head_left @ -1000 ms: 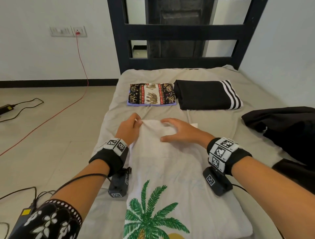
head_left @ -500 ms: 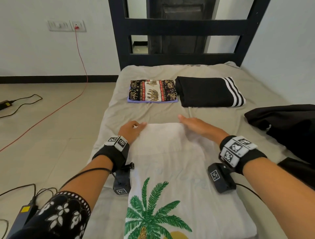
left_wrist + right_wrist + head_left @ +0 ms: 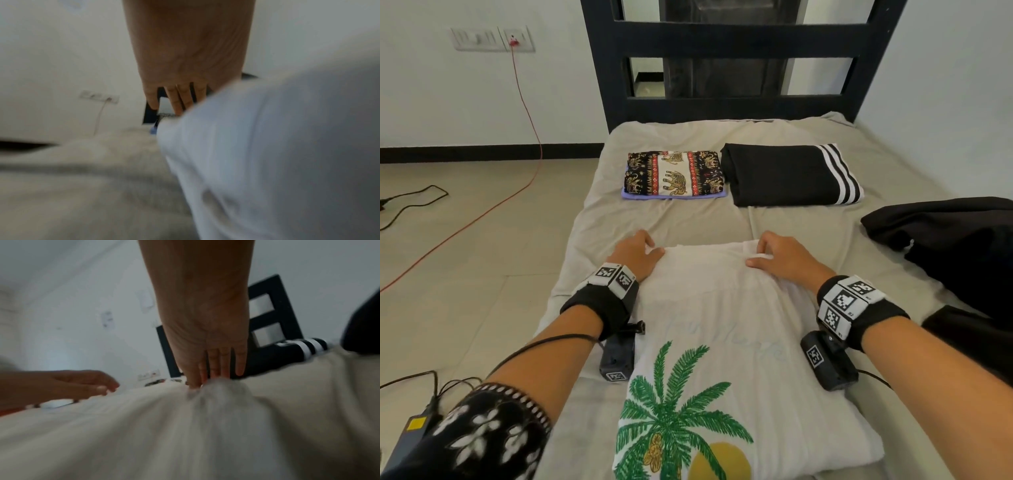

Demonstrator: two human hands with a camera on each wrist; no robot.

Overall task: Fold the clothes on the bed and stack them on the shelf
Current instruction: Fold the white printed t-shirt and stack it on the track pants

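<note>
A white T-shirt (image 3: 715,308) with a green palm print lies lengthwise on the grey bed (image 3: 654,219), its sides folded in. My left hand (image 3: 640,253) holds its far left corner, thumb on top and fingers over the edge. At the far right corner, my right hand (image 3: 767,253) pinches a bunch of the cloth. The right wrist view shows my right fingertips (image 3: 195,382) gathering white fabric (image 3: 164,426) into a peak. In the blurred left wrist view my left fingers (image 3: 179,100) reach past the shirt's edge (image 3: 267,162).
A folded elephant-print cloth (image 3: 674,174) and a folded black garment with white stripes (image 3: 787,174) lie side by side near the black bed frame (image 3: 739,34). Unfolded black clothes (image 3: 955,240) are heaped at the right. Cables (image 3: 414,198) run across the floor on the left.
My right hand slid from the middle of the shirt's far edge out to the right corner and pinched it. The left hand stayed at the left corner.
</note>
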